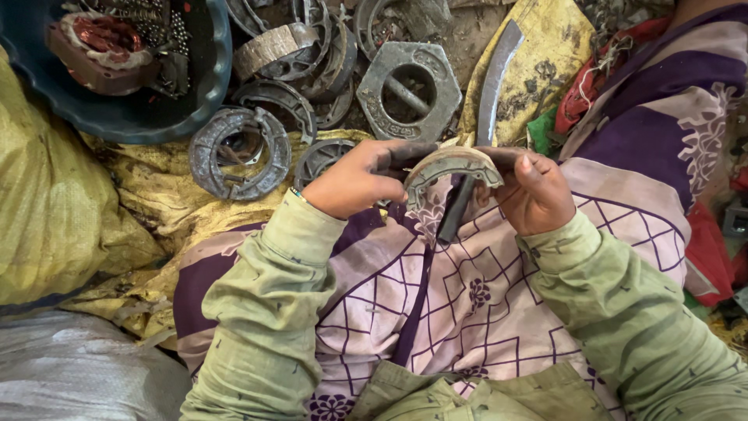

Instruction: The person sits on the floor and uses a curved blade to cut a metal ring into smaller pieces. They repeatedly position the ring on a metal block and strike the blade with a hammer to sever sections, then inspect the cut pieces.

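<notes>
A cluttered floor of yellow sacking [538,54] and scrap metal filled the upper frame. At centre, over the lap, the left hand [354,181] and right hand [538,191] pinched opposite ends of a curved brake shoe [450,165], fingers curled tight. It looked heavy, rigid and grimy, best gripped by its ends.

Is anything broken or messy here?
Yes. The curved grey metal brake shoe held by the left hand and right hand looks worn and grimy. More rusty curved shoes lie jumbled on the dirty yellow sack.
</notes>
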